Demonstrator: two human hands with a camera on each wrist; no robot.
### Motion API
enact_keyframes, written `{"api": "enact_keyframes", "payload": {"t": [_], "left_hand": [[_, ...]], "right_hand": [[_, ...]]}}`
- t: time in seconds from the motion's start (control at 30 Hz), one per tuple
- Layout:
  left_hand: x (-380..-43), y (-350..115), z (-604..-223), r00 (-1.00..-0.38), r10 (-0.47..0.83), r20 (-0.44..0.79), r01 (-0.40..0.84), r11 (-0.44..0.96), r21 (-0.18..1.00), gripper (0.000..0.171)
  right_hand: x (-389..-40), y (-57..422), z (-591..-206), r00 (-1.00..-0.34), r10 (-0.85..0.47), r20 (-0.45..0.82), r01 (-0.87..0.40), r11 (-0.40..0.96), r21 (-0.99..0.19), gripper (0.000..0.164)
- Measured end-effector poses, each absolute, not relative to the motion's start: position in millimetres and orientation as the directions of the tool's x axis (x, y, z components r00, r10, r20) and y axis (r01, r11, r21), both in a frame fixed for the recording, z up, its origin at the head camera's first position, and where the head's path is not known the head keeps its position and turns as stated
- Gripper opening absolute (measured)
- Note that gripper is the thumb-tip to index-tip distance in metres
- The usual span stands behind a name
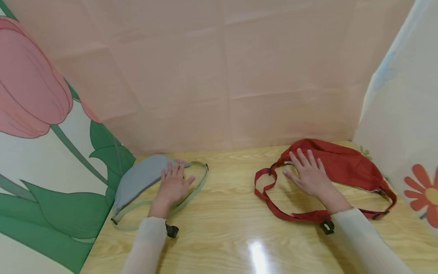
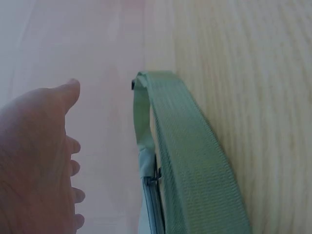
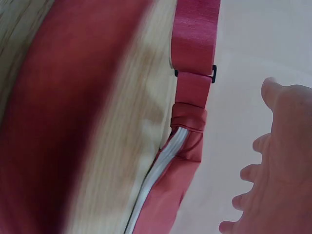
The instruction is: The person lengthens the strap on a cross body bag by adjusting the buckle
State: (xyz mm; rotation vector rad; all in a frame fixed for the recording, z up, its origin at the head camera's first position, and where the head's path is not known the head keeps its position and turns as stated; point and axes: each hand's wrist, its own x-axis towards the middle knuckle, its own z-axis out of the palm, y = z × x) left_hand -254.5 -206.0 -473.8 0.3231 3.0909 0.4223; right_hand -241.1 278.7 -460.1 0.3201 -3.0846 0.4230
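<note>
In the head view, a grey-blue waist bag (image 1: pixel 143 177) with a pale green strap (image 1: pixel 200 185) lies at the left of the table. My left hand (image 1: pixel 172 185) hovers over its right end, fingers spread and holding nothing. A red waist bag (image 1: pixel 345 167) lies at the right, its red strap (image 1: pixel 280 213) looped in front. Over that bag's left part is my right hand (image 1: pixel 311 177), also spread and holding nothing. The left wrist view has the green strap (image 2: pixel 190 161) beside the hand; the right wrist view has the bag's white zipper (image 3: pixel 161 170).
The wood-grain table (image 1: pixel 226 213) meets a pinkish cloth backdrop (image 1: pixel 226 76). Flower-printed panels stand at the left and right. A black buckle (image 1: pixel 172 230) lies by the left sleeve, and another black buckle (image 1: pixel 327 227) by the right sleeve.
</note>
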Motion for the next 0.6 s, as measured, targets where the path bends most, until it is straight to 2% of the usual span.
{"api": "enact_keyframes", "payload": {"t": [0.4,0.6], "left_hand": [[-251,-198,-478,-0.973,0.227,0.047,0.231,0.936,0.266,0.081],[-250,-189,-472,-0.971,0.236,0.031,0.234,0.929,0.288,0.079]], "right_hand": [[-240,276,-462,-0.981,-0.191,0.028,-0.191,0.940,-0.284,0.090],[-240,270,-461,-0.978,-0.197,0.069,-0.209,0.935,-0.286,0.089]]}}
